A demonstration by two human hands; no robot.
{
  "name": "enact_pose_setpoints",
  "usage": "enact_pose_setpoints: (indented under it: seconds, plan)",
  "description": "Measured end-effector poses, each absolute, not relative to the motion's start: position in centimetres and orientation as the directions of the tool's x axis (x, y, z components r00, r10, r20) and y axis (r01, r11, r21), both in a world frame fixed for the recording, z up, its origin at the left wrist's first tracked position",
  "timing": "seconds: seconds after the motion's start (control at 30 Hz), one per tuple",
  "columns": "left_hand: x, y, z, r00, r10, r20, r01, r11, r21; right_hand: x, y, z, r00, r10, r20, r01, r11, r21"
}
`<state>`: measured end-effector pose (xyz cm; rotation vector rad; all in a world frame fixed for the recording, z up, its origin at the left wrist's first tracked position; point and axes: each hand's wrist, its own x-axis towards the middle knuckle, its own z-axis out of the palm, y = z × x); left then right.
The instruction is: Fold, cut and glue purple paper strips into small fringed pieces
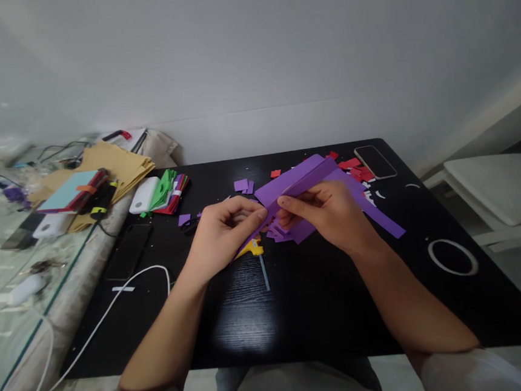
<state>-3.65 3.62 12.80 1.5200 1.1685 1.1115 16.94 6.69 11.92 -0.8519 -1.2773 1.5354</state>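
Both of my hands meet over the middle of a black table (pixel 324 299). My left hand (pixel 225 235) pinches the near end of a purple paper sheet (pixel 300 180), fingers closed on its edge. My right hand (pixel 326 211) grips the same sheet from the right, fingers curled over its folded edge. The sheet slants up and away towards the far right. A long purple strip (pixel 383 218) runs out to the right under my right wrist. Small purple scraps (pixel 279 231) and a yellow piece (pixel 255 248) lie just below my fingers.
Red scraps (pixel 353 166) and a phone (pixel 375 161) lie at the far right. A stack of coloured paper (pixel 166 191), a white box (pixel 144 195), a dark phone (pixel 128 249) and a white cable (pixel 127 286) sit left. A white ring (pixel 452 256) lies right. Brown envelopes (pixel 116 162) rest on a glass table.
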Motion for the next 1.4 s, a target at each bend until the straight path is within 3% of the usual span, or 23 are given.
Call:
enact_pose_setpoints:
  seconds: [0.37, 0.97, 1.23, 1.4]
  plan:
    - [-3.6, 3.5, 12.1, 0.088, 0.974, 0.209, 0.221, -0.223, 0.949, 15.8, 6.1, 12.0, -0.317, 0.948, 0.030, -0.257, -0.055, -0.965]
    - [-3.8, 3.4, 12.3, 0.104, 0.982, 0.160, 0.187, -0.177, 0.966, 16.7, 6.4, 12.4, -0.249, 0.966, 0.068, -0.228, 0.010, -0.974]
    - [-3.3, 3.5, 12.3, 0.068, 0.975, 0.213, 0.217, -0.222, 0.950, 15.8, 6.0, 12.0, -0.317, 0.948, -0.014, -0.208, -0.084, -0.974]
    - [-3.3, 3.3, 12.5, 0.063, 0.980, 0.187, 0.217, -0.197, 0.956, 16.1, 6.2, 12.0, -0.312, 0.950, 0.032, -0.222, -0.040, -0.974]
